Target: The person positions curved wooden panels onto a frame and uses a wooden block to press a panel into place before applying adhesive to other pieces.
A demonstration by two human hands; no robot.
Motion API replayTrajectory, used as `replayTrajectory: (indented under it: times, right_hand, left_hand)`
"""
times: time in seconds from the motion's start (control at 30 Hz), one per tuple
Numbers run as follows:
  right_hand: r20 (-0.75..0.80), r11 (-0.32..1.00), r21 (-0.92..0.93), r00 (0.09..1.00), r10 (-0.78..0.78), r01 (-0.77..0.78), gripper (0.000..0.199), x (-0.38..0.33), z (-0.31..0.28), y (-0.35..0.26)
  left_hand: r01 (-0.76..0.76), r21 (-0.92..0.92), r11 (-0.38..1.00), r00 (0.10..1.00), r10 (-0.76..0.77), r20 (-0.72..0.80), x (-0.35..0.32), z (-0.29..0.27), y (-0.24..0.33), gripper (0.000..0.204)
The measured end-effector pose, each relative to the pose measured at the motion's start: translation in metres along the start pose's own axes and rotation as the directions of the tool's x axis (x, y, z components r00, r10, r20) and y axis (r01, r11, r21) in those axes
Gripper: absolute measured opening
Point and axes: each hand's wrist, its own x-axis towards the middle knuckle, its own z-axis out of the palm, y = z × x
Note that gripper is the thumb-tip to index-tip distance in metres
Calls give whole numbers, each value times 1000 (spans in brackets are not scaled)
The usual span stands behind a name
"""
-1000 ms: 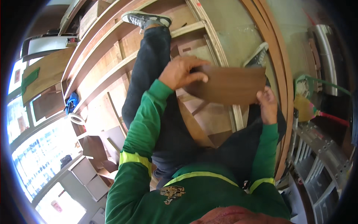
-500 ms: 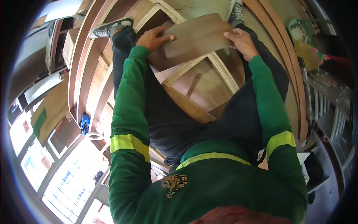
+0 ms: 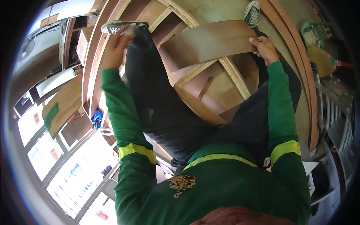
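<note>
A thin brown wood sheet (image 3: pixel 210 42) stretches across between my knees, over a wooden frame (image 3: pixel 233 75) with pale plywood ribs. My right hand (image 3: pixel 265 48) grips the sheet's right end, thumb on top and fingers underneath. Off the sheet, my left hand (image 3: pixel 118 43) is over by my left shoe and the curved wooden rim; motion smears its fingers. Nothing shows clearly in that hand. The sheet's left end hangs free beside my left leg.
Curved wooden bands (image 3: pixel 290 48) rise on both sides of my legs. A roll of tape (image 3: pixel 105 131) and a blue item (image 3: pixel 98 119) lie at the left. Far right are a green chair (image 3: pixel 313 32) and a metal ladder (image 3: pixel 333 101).
My left hand has let go of the sheet and swung left, past my left leg. My right hand keeps its hold on the sheet's right end.
</note>
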Motion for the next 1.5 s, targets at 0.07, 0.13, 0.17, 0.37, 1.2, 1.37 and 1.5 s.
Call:
replayTrajectory:
  times: [0.07,0.13,0.17,0.37,1.2,1.37,1.5]
  right_hand:
    - [8,994,91,999,54,-55,30,-6,10,5]
    - [7,987,136,996,84,-84,31,-10,19,10]
    - [19,984,148,995,95,-97,32,-13,21,13]
    - [40,980,150,992,123,-127,40,-21,19,26]
    - [276,888,-355,940,-200,293,32,-58,56,27]
    - [285,837,-475,947,-147,272,41,-41,54,19]
    - [303,885,-412,949,-89,215,48,-31,51,12]
  left_hand:
    - [115,-283,952,964,-176,-201,-26,-23,-34,48]
    - [253,-377,891,823,-403,-401,-54,-17,-86,45]
    - [292,-469,834,748,-505,-431,-68,-5,-114,44]
    - [99,-957,274,643,-751,-149,-132,129,-210,37]
    - [-152,-856,495,423,-750,-509,-325,209,-178,66]
    - [304,-768,563,456,-794,-402,-375,224,-164,67]
    - [495,-675,547,487,-818,-306,-396,216,-142,65]
